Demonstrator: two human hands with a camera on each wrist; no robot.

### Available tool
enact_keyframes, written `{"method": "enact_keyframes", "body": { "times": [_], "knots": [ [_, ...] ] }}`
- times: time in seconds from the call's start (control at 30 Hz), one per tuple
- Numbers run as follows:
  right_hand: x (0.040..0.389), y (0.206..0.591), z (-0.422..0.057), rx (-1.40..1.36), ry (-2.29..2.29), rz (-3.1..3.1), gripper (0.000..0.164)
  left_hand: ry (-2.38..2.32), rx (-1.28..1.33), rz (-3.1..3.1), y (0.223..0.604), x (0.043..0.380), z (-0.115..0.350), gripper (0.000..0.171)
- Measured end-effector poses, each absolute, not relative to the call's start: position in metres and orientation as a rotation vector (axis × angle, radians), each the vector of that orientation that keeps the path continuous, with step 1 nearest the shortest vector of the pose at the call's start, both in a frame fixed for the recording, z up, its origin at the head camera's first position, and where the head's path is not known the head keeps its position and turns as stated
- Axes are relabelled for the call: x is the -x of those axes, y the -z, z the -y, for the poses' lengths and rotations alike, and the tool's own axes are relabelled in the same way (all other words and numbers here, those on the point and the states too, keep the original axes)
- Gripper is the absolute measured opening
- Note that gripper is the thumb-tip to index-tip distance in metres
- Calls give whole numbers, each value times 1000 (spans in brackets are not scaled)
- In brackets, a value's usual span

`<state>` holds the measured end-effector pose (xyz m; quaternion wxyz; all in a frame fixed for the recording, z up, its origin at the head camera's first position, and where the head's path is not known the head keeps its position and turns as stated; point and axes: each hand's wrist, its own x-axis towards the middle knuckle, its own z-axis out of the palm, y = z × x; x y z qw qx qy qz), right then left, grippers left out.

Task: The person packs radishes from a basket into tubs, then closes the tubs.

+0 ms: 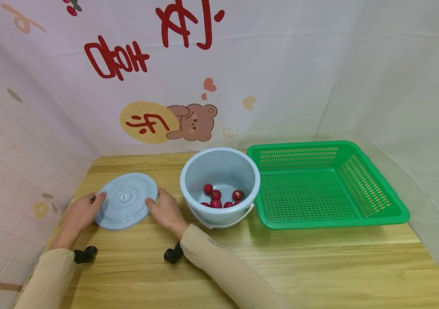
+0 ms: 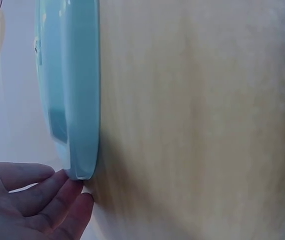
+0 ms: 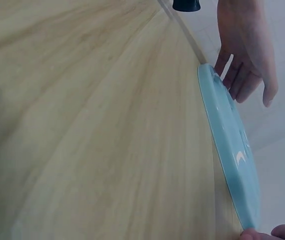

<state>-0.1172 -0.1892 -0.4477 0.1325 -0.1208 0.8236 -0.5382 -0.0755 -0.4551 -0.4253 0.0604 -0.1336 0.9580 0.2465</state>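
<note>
A light blue round lid (image 1: 126, 214) with a small knob fitting at its centre lies flat on the table, left of a light blue bucket (image 1: 219, 154). My left hand (image 1: 82, 214) is at the lid's left side, its fingertips touching the rim (image 2: 85, 150) and its thumb raised apart from it. On the opposite side, my right hand (image 1: 168, 210) has its fingertips right at the rim, with the thumb over the edge in the head view. In the right wrist view, only fingertips (image 3: 251, 234) of that hand show beside the lid (image 3: 232, 145).
Several small round red things, like radishes (image 1: 216, 203), lie at the bottom of the bucket, whose white handle (image 1: 238, 219) hangs down in front. A green slotted basket (image 1: 319, 224) stands right of it. Printed cloth (image 1: 281, 77) backs the wooden table (image 1: 319, 270).
</note>
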Motion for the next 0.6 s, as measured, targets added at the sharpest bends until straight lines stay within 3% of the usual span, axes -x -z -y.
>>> {"method": "enact_keyframes", "body": {
  "times": [0.6],
  "knots": [
    [113, 450, 198, 155, 1872, -2177, 53, -877, 507, -2897, 423, 73, 459, 80]
  ]
}}
